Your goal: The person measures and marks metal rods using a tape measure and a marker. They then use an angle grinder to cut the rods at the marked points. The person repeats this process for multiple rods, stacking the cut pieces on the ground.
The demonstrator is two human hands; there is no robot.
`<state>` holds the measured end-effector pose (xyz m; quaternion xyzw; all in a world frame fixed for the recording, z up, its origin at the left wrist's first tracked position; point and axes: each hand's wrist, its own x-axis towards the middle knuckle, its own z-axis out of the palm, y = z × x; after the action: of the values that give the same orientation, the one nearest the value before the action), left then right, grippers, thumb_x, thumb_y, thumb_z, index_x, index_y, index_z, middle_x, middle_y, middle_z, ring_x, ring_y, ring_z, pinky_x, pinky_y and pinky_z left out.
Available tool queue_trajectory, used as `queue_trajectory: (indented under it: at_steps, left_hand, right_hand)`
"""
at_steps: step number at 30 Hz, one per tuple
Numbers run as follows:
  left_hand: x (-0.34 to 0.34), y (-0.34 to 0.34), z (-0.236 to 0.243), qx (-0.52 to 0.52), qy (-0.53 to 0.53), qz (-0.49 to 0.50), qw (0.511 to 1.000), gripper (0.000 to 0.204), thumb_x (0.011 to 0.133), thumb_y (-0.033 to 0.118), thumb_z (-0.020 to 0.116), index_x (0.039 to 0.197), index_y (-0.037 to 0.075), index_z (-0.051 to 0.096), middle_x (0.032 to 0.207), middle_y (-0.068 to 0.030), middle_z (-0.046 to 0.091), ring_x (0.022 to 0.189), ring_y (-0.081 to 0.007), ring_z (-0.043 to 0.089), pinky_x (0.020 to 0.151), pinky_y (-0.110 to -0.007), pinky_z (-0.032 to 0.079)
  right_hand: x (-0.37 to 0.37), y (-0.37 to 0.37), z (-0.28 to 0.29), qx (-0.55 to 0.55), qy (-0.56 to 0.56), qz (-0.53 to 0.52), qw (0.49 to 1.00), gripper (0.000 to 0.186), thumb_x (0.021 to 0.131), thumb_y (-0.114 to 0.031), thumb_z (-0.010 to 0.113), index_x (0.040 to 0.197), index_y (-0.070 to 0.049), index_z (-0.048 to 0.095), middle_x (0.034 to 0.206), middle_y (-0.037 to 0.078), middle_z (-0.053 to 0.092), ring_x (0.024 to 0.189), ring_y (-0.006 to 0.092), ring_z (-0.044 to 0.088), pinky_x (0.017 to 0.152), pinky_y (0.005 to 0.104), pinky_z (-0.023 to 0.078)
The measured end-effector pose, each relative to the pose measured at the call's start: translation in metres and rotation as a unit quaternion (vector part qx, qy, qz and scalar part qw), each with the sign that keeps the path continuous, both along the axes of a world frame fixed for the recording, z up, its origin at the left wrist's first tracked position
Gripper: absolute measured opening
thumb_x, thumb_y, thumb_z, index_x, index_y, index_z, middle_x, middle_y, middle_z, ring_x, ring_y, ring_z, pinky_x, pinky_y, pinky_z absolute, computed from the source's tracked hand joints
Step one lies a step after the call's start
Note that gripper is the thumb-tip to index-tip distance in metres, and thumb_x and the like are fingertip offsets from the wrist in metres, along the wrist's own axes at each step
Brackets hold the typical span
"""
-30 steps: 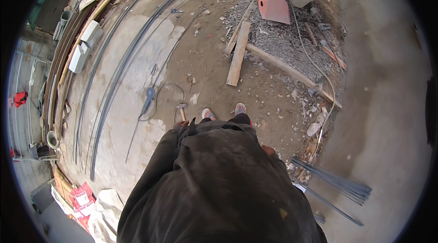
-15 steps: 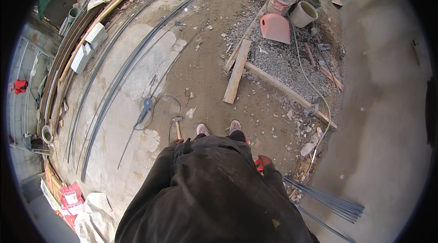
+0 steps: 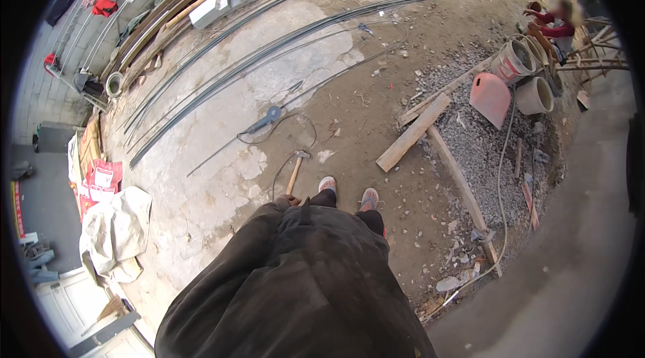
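Hammer point(image 3: 295, 170) before feet; grinder point(image 3: 270, 116) beyond; plank point(image 3: 413, 132) right

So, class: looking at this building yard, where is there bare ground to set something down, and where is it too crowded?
Free: the pale concrete patch between the hammer, the angle grinder and the white sacks; also the smooth grey strip right of the gravel. Crowded: the gravel with planks and buckets, and the long steel rods.

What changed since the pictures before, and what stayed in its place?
The view swung round, so a person beside the buckets now shows at upper right. The left hand still holds the hammer by its handle. The grinder and plank stayed put.
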<state>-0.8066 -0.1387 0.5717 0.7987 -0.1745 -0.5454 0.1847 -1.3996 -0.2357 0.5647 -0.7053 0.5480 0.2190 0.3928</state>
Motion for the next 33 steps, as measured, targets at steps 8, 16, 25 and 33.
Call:
queue_trajectory:
  at_steps: [8,16,25,33]
  left_hand:
    - [-0.078,0.054,-0.015,0.05,0.048,0.172,0.983,0.048,0.092,0.045,0.064,0.119,0.006,0.069,0.113,-0.0139,0.071,0.105,-0.0263,0.067,0.093,-0.036,0.052]
    - [-0.139,0.07,-0.025,-0.008,-0.028,0.056,0.998,0.048,0.094,0.052,0.055,0.125,0.018,0.067,0.133,-0.0135,0.06,0.118,-0.0322,0.06,0.1,-0.038,0.05]
    - [-0.15,0.054,0.123,-0.112,-0.163,0.189,0.962,0.04,0.095,0.037,0.062,0.117,0.004,0.068,0.104,-0.0116,0.073,0.093,-0.0261,0.071,0.085,-0.035,0.054]
    - [-0.159,-0.077,0.271,-0.308,0.203,-0.016,0.929,0.033,0.098,0.025,0.064,0.118,-0.002,0.065,0.1,-0.009,0.071,0.089,-0.0142,0.067,0.081,-0.031,0.053]
  right_hand:
    - [0.005,-0.123,0.059,0.061,-0.135,-0.12,0.982,0.04,0.095,-0.042,0.053,0.099,-0.004,0.064,0.081,0.014,0.066,0.065,0.0276,0.066,0.054,0.0426,0.054]
    - [-0.012,-0.249,0.086,0.138,-0.042,-0.209,0.967,0.034,0.093,-0.038,0.058,0.094,-0.004,0.065,0.083,0.013,0.067,0.073,0.0289,0.068,0.062,0.0448,0.054]
    - [0.133,-0.217,0.143,0.093,-0.147,-0.071,0.982,0.065,0.086,-0.039,0.068,0.14,-0.005,0.053,0.095,0.019,0.07,0.078,0.0266,0.07,0.071,0.0415,0.057]
    - [0.237,-0.105,0.288,0.057,-0.413,0.072,0.906,0.09,0.079,-0.051,0.075,0.147,-0.005,0.038,0.099,0.021,0.071,0.096,0.0326,0.07,0.087,0.0386,0.051]
